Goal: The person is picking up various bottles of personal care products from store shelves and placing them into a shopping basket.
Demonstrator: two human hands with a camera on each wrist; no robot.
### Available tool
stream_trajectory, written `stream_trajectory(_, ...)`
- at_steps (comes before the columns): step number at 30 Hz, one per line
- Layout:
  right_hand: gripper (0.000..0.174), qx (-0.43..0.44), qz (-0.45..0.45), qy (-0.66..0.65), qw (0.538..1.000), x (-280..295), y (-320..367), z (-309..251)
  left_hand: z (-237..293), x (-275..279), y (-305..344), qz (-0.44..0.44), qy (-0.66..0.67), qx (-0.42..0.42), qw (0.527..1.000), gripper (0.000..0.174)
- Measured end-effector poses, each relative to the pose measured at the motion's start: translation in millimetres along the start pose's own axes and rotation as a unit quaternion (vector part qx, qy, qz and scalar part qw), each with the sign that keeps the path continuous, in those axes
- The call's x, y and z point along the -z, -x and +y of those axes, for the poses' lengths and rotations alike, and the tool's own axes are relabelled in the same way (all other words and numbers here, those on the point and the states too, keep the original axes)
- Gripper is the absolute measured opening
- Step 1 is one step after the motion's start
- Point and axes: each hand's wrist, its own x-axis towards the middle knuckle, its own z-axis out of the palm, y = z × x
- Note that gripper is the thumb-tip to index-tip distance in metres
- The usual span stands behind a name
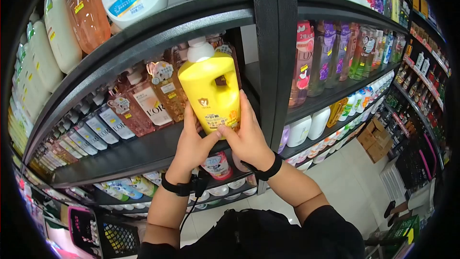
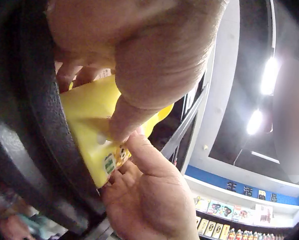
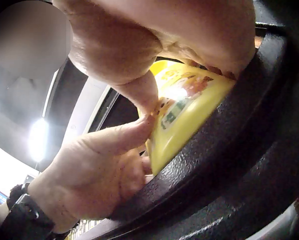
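Observation:
Between both hands is a large yellow pump bottle (image 1: 208,88) with a white pump top (image 1: 199,50) and a handle hole in its side. The left hand (image 1: 193,140) grips its lower left side, and the right hand (image 1: 247,136) grips the lower right side. Both thumbs lie over the bottle's front, their tips meeting near the bottom of the printed label. In the left wrist view the yellow bottle (image 2: 92,127) is partly covered by the hands, close to the black shelf edge. Its lower front also shows in the right wrist view (image 3: 189,112).
Pink and amber pump bottles (image 1: 141,100) line the black shelf (image 1: 167,144) behind and left. A black upright post (image 1: 274,67) stands to the right, beside more rows of bottles (image 1: 330,57). Below are lower shelves, a black basket (image 1: 120,237) and a cardboard box (image 1: 375,139).

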Motion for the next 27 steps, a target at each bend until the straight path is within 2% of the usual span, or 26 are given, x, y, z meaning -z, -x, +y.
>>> stream_trajectory(5,0.069,0.057,-0.001,0.049,0.997,24.1,31.5,-6.7,-2.6,-11.3,-3.4,0.019,-0.035,0.019,0.999,0.096)
stream_trajectory(8,0.056,0.049,-0.115,0.005,0.992,55.9,76.8,16.1,0.2,-16.0,-5.3,0.027,-0.042,0.031,0.998,0.093)
stream_trajectory(10,0.052,0.024,-0.146,0.029,0.989,69.9,114.9,38.4,5.1,-18.2,-7.6,0.024,-0.055,0.054,0.997,0.089)
stream_trajectory(12,0.048,-0.102,-0.177,0.005,0.979,81.3,153.9,61.1,-0.1,-17.8,-7.1,0.03,-0.084,0.059,0.994,0.093)
stream_trajectory(13,0.045,-0.17,-0.204,0.029,0.964,86.6,189.3,91.6,-2.6,-17.2,-7.9,0.032,-0.1,0.06,0.993,0.095)
stream_trajectory(16,0.046,-0.357,-0.249,0.095,0.895,102.1,312.5,178.2,-10.3,-16.7,-11.1,0.024,-0.096,0.033,0.995,0.094)
stream_trajectory(18,0.055,-0.366,-0.347,0.217,0.836,118.4,415.1,236.6,-14.0,-17.6,-12.4,0.023,-0.109,0.039,0.993,0.093)
stream_trajectory(19,0.059,-0.422,-0.406,0.235,0.776,126.6,458.1,252.8,-14.3,-17.7,-12.2,0.022,-0.116,0.043,0.992,0.093)
stream_trajectory(20,0.057,-0.472,-0.427,0.249,0.73,133.7,503.5,260.7,-13.5,-17.8,-11.2,0.022,-0.125,0.042,0.991,0.092)
stream_trajectory(21,0.057,-0.504,-0.516,0.264,0.64,142.2,547.8,279.3,-12.5,-18.8,-10.1,0.023,-0.133,0.041,0.99,0.092)
stream_trajectory(22,0.05,-0.399,-0.686,0.278,0.54,148.7,639.0,332.2,-11.7,-19.4,-9.4,0.024,-0.141,0.039,0.989,0.092)
stream_trajectory(23,0.04,-0.519,-0.62,0.203,0.552,163.6,568.7,256.7,-10.9,-18.4,-8.6,0.02,-0.135,0.032,0.99,0.093)
stream_trajectory(24,0.039,-0.317,-0.792,0.24,0.464,171.1,686.3,330.2,-9.2,-19.2,-5.0,0.036,-0.153,0.016,0.987,0.092)
stream_trajectory(25,0.039,-0.38,-0.736,0.205,0.521,176.0,697.4,324.8,-6.1,-19.9,0.7,0.053,-0.172,0.001,0.984,0.092)
stream_trajectory(27,0.037,-0.361,-0.738,0.198,0.534,163.3,668.7,310.0,7.0,-12.0,23.2,0.069,-0.224,-0.024,0.972,0.094)
